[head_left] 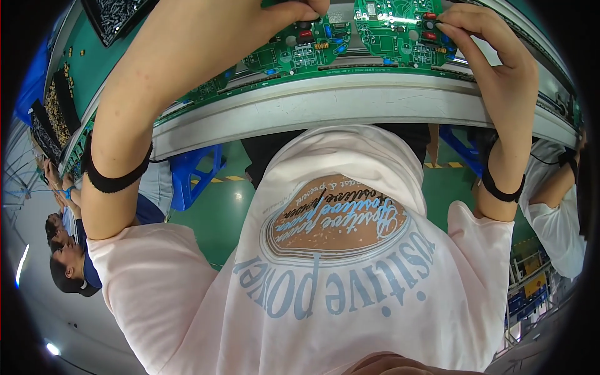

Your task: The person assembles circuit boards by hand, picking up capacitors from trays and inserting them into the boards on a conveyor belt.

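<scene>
Two green circuit boards lie side by side on the rail. On the left board [300, 55] are red, blue and black parts and a striped resistor [321, 45]. My left hand [294, 12] is bent over its far side, finger and thumb closed near a black round part [304, 25]; the top edge of the view cuts the hand off. At the right edge of the right board [390, 40], my right hand [500, 47] pinches beside another black round part [429, 25] between two red ones. Whatever either pinch holds is too small or hidden to tell.
A pale metal rail [325, 103] runs along the near side of the boards. A black tray of small metal pins [115, 22] stands at the far left, near dark bins of small parts [59, 106]. Other people sit at both sides; a blue stool [194, 178] is below.
</scene>
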Action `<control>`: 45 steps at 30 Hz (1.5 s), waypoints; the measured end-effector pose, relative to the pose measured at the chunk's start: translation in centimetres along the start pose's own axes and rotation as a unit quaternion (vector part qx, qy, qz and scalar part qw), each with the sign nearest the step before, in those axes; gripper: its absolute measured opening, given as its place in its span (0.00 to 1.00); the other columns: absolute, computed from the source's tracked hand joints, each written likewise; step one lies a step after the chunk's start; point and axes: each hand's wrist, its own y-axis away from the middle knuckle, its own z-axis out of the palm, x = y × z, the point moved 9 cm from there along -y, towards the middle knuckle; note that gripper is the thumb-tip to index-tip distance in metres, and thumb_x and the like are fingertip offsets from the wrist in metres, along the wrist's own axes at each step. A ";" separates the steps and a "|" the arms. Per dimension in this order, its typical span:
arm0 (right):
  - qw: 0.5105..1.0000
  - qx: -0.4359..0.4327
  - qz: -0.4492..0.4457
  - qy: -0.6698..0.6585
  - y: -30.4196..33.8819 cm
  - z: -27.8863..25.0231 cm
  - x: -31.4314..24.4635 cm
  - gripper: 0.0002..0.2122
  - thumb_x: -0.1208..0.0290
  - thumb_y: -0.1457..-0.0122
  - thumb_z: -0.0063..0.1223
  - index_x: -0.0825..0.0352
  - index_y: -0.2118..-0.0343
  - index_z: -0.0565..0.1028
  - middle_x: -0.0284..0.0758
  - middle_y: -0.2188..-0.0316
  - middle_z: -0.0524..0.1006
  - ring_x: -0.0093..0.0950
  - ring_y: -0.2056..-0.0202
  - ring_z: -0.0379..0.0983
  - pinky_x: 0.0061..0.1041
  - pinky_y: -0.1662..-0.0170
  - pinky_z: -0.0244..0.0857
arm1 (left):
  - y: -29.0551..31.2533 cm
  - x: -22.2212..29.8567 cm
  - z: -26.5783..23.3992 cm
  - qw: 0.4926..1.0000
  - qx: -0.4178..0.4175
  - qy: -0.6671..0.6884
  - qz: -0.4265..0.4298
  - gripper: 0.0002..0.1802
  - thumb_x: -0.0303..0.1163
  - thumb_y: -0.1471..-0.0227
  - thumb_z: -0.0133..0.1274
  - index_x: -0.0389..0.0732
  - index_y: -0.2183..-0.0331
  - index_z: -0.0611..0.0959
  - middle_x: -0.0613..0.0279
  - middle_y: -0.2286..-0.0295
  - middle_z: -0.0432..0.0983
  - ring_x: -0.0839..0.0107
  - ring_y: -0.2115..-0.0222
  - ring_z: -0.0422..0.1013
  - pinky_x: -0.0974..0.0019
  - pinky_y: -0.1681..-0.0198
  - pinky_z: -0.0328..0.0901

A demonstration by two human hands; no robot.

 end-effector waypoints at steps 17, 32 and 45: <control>0.997 -0.042 -0.030 0.053 -0.1 0.3 -1.2 0.06 0.85 0.48 0.63 0.72 0.67 0.79 0.40 0.68 0.80 0.38 0.64 0.79 0.31 0.60 0.72 | 1.1 3.5 1.1 0.958 0.003 -0.251 0.139 0.05 0.25 0.53 0.58 0.38 0.69 0.84 0.57 0.74 0.79 0.54 0.70 0.77 0.58 0.68 0.72; 0.972 -0.045 0.056 0.222 5.5 -10.4 15.7 0.10 0.77 0.35 0.57 0.69 0.51 0.78 0.40 0.58 0.82 0.34 0.58 0.81 0.27 0.53 0.72 | 13.3 -8.2 -7.3 0.952 0.231 -0.154 -0.131 0.11 0.26 0.37 0.57 0.40 0.53 0.87 0.62 0.60 0.85 0.81 0.63 0.78 0.77 0.60 0.69; 0.961 0.001 -0.227 0.156 -10.4 1.8 -10.8 0.06 0.78 0.45 0.62 0.71 0.64 0.81 0.42 0.66 0.82 0.42 0.64 0.80 0.36 0.58 0.73 | 7.8 -7.4 -9.1 0.905 0.341 -0.252 -0.030 0.20 0.26 0.54 0.68 0.32 0.58 0.84 0.49 0.68 0.79 0.50 0.66 0.77 0.58 0.61 0.73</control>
